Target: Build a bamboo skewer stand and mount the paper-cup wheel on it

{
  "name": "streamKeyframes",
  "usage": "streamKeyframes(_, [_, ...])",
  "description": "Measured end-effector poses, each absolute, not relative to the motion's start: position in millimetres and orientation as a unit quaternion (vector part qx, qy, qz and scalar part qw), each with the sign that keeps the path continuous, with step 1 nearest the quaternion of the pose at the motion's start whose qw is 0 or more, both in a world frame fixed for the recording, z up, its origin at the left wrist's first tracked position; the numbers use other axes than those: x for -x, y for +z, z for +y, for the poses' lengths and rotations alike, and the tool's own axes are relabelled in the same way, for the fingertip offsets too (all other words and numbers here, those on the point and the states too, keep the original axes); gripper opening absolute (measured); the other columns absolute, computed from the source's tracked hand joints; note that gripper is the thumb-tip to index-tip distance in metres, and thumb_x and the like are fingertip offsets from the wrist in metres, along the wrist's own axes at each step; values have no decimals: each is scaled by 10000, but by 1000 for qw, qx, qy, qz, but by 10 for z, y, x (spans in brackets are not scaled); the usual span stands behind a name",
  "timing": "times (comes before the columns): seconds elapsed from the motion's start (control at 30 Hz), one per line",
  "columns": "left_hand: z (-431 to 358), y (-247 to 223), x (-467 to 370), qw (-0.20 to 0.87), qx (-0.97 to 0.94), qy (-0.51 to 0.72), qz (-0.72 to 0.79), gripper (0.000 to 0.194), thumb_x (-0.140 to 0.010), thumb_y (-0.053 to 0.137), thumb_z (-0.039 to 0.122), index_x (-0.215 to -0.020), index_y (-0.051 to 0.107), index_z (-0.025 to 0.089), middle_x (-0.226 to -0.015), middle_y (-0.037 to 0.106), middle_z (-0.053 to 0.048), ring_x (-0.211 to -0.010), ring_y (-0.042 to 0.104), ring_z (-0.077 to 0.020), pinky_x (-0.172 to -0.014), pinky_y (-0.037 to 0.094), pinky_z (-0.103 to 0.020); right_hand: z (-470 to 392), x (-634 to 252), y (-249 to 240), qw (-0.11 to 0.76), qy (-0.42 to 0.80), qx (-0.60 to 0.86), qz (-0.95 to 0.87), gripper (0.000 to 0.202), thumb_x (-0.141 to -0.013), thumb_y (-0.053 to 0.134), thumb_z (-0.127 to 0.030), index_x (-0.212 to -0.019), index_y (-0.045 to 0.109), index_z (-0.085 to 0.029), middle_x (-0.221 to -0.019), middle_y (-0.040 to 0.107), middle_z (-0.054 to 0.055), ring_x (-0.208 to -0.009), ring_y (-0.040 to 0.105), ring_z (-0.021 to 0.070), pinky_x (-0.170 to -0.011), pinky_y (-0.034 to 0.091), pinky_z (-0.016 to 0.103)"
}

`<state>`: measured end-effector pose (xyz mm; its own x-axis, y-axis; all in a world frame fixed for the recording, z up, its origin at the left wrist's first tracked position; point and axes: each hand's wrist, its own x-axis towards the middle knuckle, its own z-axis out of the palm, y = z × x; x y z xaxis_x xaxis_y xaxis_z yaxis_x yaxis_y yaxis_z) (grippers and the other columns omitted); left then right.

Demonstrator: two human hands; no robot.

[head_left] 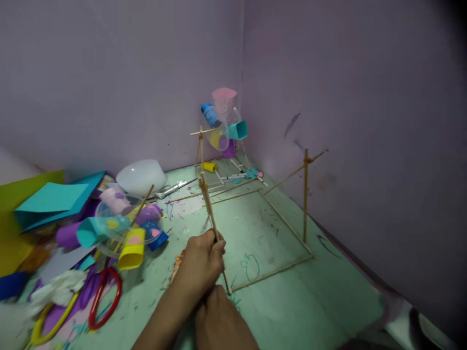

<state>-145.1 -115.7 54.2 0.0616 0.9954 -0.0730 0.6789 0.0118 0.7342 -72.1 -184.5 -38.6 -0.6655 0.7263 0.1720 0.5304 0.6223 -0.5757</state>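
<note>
My left hand (205,255) is closed around an upright wooden stick (209,204), part of a stick frame bound with an orange band near the top. My right hand (218,311) is low beside the frame's near corner, behind my left wrist; its fingers are hidden. The frame's thin base sticks (273,273) lie on the green table, and a second upright (305,199) stands at the right with a slanting stick tied near its top.
At left lie a plastic wheel with coloured paper cups (132,250), red-handled scissors (105,297), yellow handles (54,318), coloured paper (51,197) and a white bowl (141,176). Another stick model with a cup wheel (224,102) stands in the back corner between purple walls.
</note>
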Motion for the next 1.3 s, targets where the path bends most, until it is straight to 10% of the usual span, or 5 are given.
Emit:
streamKeyframes(0.13, [-1153, 525, 1434, 294, -660, 252, 644, 162, -763, 413, 176, -624, 496, 189, -537, 559, 0, -533, 536, -142, -576, 392, -251, -1925, 496, -381, 173, 274, 410, -853, 432, -774, 466, -99, -1116, 562, -345, -982, 628, 64, -794, 611, 218, -549, 479, 310])
streamKeyframes(0.43, [-1108, 554, 1394, 289, -673, 241, 637, 160, -745, 449, 147, -606, 520, 179, -565, 589, -12, -550, 550, -138, -569, 397, -245, -1799, 181, 328, 7, 526, 400, -750, 605, -672, 515, -47, -1265, 459, -153, -1172, 510, 177, -1008, 552, 243, -869, 429, 348])
streamKeyframes(0.67, [-1097, 611, 1378, 318, -666, 239, 631, 175, -730, 466, 133, -566, 507, 177, -452, 541, 27, -442, 522, -112, -507, 391, -223, -1775, -351, 442, 86, 667, 323, -666, 361, -864, 428, -404, -1183, 552, -290, -1201, 571, 49, -1117, 497, 206, -952, 368, 333])
streamKeyframes(1.03, [-1163, 571, 1440, 356, -629, 286, 629, 151, -733, 444, 142, -597, 504, 167, -492, 550, 35, -430, 538, -94, -457, 415, -199, -1832, -1045, 95, 235, 821, 331, -401, 416, -659, 600, -632, -768, 630, -231, -499, 294, -50, -403, 268, 56, -427, 248, 240])
streamKeyframes(1.3, [-1167, 546, 1471, 392, -596, 294, 636, 133, -759, 481, 247, -676, 532, 156, -558, 592, 14, -482, 579, -108, -495, 474, -225, -1583, -873, 68, 266, 699, 451, -487, 540, -735, 575, -535, -1123, 555, -160, -604, 399, -34, -516, 319, 85, -465, 272, 218])
